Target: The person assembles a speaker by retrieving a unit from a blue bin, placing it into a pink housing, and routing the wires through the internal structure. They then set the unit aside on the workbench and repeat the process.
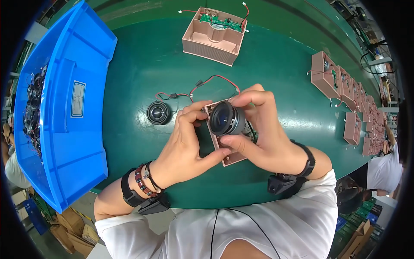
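Landmark: pink housing (227, 159), held above the green table (276, 77).
Left hand (185, 142): fingers curled, pinching the housing's left edge.
Right hand (263, 134): closed around round speaker (226, 118) seated in housing.
Blue bin (64, 108): far left of housing, holds dark speakers (32, 108).
Open pink case (214, 35): beyond housing, holds green circuit board (220, 21).

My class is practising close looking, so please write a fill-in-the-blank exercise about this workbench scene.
1. Both hands hold a pink housing with a round ____ in it.
2. A second speaker lies on the ____ mat.
3. The big bin at the person's left is ____.
4. Wires on the loose speaker are red and ____.

Missing words: speaker; green; blue; black
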Action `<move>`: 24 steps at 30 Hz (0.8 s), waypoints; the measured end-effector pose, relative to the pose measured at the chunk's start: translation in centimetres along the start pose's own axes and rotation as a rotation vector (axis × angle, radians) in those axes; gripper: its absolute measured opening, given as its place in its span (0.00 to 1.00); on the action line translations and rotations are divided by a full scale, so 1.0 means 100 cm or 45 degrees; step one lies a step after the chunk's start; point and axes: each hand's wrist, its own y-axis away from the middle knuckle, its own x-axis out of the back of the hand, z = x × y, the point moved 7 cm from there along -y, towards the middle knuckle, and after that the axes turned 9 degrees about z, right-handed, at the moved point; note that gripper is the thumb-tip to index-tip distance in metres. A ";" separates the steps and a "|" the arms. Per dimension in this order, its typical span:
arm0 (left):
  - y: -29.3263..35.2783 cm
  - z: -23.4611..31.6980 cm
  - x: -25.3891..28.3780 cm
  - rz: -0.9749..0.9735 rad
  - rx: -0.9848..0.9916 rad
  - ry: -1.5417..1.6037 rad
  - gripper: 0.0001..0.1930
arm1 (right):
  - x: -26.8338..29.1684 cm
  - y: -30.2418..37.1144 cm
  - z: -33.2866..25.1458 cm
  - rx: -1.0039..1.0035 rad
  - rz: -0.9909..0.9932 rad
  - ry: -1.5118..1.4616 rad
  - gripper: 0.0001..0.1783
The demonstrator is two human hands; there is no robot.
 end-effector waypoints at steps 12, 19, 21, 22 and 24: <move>0.001 0.006 0.005 0.021 -0.056 -0.016 0.42 | -0.005 -0.002 -0.019 0.495 -0.259 1.034 0.26; 0.002 0.005 0.004 0.013 -0.020 0.074 0.42 | -0.003 0.004 -0.014 0.422 -0.106 1.169 0.21; 0.001 0.005 0.004 0.007 -0.016 0.083 0.42 | -0.004 0.004 -0.011 0.410 -0.110 1.152 0.21; 0.001 0.005 0.004 0.006 -0.019 0.088 0.42 | -0.005 0.005 -0.010 0.406 -0.117 1.137 0.20; 0.001 0.005 0.004 0.005 -0.026 0.101 0.42 | -0.006 0.005 -0.008 0.392 -0.119 1.122 0.20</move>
